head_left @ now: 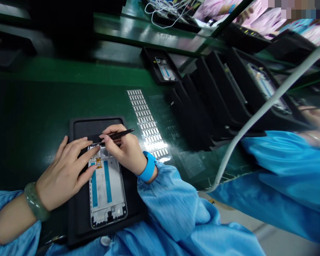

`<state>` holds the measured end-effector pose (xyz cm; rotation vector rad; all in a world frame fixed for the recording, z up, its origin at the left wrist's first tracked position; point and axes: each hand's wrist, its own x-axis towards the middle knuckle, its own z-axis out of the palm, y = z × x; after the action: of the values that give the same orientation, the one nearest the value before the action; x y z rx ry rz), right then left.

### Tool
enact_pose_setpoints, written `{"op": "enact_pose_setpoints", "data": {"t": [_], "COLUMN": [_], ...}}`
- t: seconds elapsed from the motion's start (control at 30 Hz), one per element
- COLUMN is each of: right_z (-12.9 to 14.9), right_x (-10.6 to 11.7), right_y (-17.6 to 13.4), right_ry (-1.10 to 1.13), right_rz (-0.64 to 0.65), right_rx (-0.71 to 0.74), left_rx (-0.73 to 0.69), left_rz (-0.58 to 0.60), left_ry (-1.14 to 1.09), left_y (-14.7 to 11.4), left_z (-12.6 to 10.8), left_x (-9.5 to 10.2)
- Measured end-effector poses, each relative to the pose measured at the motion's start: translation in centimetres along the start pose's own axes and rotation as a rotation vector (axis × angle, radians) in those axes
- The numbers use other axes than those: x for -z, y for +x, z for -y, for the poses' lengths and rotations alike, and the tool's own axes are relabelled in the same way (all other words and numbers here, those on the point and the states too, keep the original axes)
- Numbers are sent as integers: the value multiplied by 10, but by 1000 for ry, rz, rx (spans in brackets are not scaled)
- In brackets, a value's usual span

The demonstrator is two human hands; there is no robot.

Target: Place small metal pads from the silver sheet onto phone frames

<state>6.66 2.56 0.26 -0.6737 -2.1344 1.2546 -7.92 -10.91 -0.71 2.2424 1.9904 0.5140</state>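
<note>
A phone frame [114,181] with two blue strips and a small orange flex cable [99,163] lies in a black foam tray [81,227] in front of me. My left hand [66,169] rests over its upper left edge, fingers spread, with fingertips touching the top end. Black tweezers [122,133] are pinched in my right hand [125,145], and their tip points at the frame's top edge. The tip itself is hidden behind my fingers. To the right of my right hand lies a sheet of small silvery stickers [146,121].
Several black trays [218,92] stand tilted in a stack at the right. Another tray [149,62] with a phone frame sits behind. A grey tube [256,121] crosses the right side. A co-worker's blue sleeve [288,153] is beyond it. White cables [170,10] lie on the shelf.
</note>
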Motion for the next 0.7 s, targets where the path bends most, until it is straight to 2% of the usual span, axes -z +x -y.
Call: {"op": "enact_pose_setpoints", "data": {"t": [0.2,0.37,0.43,0.57,0.63,0.7], "right_z": [3,10,9,-1,-5,-5], "right_x": [1,-2,-4,-3,-2,-1], "right_y": [2,0,-1,-1,0,1], "right_ry": [-107,-318,-338,-25,100,122], "right_rz": [25,130,127,-30,-44,-25], "right_rx": [40,228,257,39,-44,-54], "left_rx": [0,1,-4,-9,-6,-4], "left_rz": [-5,-14,1,48,58,59], "left_ry": [-17,-25,-11,25,29,26], "left_y": [0,0,0,-2,-3,-4], "left_z": [1,2,2,3,3,3], "left_x": [-1,-1,-1,0,0,0]}}
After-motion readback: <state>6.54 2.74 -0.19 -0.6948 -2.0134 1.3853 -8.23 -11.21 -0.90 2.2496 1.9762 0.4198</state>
